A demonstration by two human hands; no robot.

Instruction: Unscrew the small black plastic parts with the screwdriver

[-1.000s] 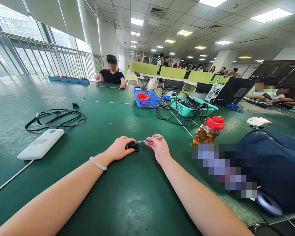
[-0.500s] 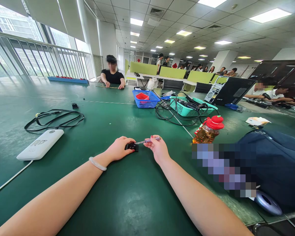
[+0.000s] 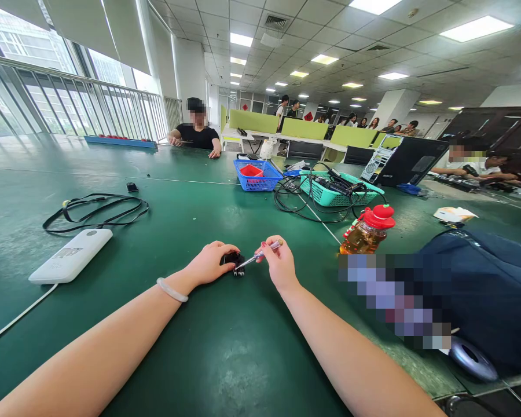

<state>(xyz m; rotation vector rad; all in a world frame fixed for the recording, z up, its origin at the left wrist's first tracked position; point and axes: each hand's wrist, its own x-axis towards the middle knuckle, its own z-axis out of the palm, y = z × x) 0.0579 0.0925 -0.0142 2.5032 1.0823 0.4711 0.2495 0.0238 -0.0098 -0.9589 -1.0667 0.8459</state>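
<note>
On the green table top [image 3: 238,324], my left hand [image 3: 211,263] has its fingers closed round a small black part [image 3: 238,270] with light metal bits along its near edge. A thin screwdriver with a clear handle [image 3: 276,244] is pinched in the fingers of my right hand [image 3: 279,263]. Its metal shaft slants down to the left, and the tip is at the black part, close to my left fingertips. Whether the tip touches the part is too small to tell.
A white power bank [image 3: 72,255] and a black cable [image 3: 98,211] lie left. Ahead are a blue basket [image 3: 258,183] and a green basket [image 3: 330,198] with cables. A red-lidded bottle [image 3: 367,231] and a dark bag [image 3: 486,289] are right. A person [image 3: 196,133] sits across.
My right hand has tilted the screwdriver more steeply, its tip now lower. The black part has turned, showing metal bits. The person across has moved one hand outward.
</note>
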